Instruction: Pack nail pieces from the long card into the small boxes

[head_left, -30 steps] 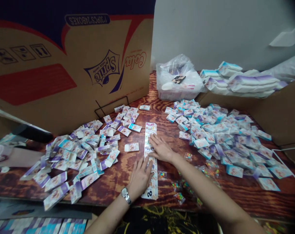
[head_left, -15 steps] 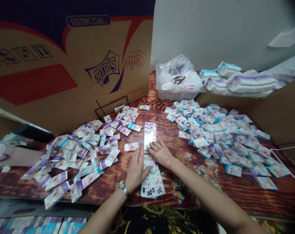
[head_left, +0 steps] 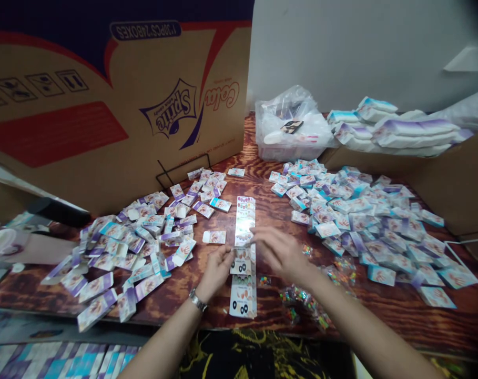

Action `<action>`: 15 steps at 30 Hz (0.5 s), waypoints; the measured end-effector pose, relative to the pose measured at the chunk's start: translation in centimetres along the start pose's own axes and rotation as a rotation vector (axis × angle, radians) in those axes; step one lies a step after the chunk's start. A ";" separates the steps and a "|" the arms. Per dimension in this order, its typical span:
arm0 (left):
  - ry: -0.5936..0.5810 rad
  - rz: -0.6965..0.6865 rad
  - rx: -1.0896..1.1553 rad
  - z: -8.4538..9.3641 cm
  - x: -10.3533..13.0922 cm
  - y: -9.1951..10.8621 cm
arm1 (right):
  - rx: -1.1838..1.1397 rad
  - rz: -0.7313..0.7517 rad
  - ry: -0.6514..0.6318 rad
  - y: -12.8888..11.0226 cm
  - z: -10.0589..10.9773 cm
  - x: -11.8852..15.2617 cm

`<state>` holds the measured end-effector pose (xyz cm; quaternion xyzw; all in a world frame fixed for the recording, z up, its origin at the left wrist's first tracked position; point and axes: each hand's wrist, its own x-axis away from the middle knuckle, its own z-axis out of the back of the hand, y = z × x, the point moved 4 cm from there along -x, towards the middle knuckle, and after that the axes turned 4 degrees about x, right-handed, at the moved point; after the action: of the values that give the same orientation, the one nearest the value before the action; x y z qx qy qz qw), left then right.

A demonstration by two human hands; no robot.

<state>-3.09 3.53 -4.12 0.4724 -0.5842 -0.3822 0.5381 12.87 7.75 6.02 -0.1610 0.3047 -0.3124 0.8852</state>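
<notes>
Printed paper strips (head_left: 245, 216) lie in a column on the wooden table in front of me, showing rows of small pictures. My left hand (head_left: 219, 268), with a watch on its wrist, pinches the left edge of a strip whose upper part is lifted and folded over. My right hand (head_left: 276, 250) is over the strip's right edge, its fingers bent toward the same fold; whether they grip it is blurred. A small flat box (head_left: 214, 237) with an open flap lies just left of the strips. Small bags of colorful beads (head_left: 297, 297) are below my right forearm.
Many small boxes (head_left: 144, 237) are heaped at the left, with another large heap (head_left: 360, 216) at the right. A big carton (head_left: 116, 116) stands behind left. A plastic tub with bags (head_left: 290, 150) and wrapped packs (head_left: 412, 131) are at the back.
The strip lay flat under both hands; part of it is now raised and folded. My left hand has closed on its edge, and my right hand has shifted right and lifted.
</notes>
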 end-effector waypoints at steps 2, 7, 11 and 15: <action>0.018 0.062 0.108 -0.1 0.0 0.2 | 0.047 0.150 -0.097 -1.7 -1.3 1.2; -0.039 0.187 0.353 -0.6 0.7 1.0 | 0.152 0.219 -0.256 -2.6 -3.6 2.8; -0.076 0.141 0.364 -1.0 1.3 1.5 | 0.109 0.048 -0.262 -1.1 -3.5 2.1; -0.142 0.107 0.234 -1.4 1.7 2.2 | 0.102 -0.112 -0.090 0.5 -3.1 1.2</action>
<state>-2.01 2.50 -1.42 0.4720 -0.6857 -0.3146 0.4561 11.86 7.04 2.96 -0.1465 0.2385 -0.3691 0.8862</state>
